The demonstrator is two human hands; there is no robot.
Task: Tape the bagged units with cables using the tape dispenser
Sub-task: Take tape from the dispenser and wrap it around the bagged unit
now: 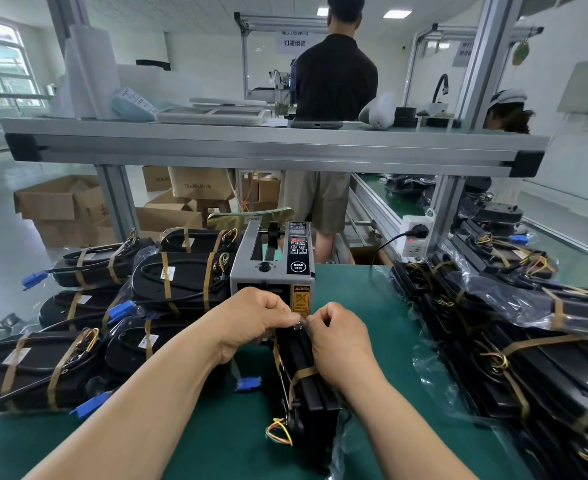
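Your left hand [251, 317] and right hand [337, 341] meet fingertip to fingertip, fingers curled, both pinching the far top corner of the bagged unit [315, 393]. The small piece between your fingertips is too small to make out. The unit stands on its narrow edge on the green mat [199, 438]. Its long axis runs straight away from you, and its far end sits just in front of the tape dispenser [272, 271]. It is black, with a brown tape band [303, 374] across it and coloured wires [278, 433] at the near end. Your forearms converge on it, wrists turned inward.
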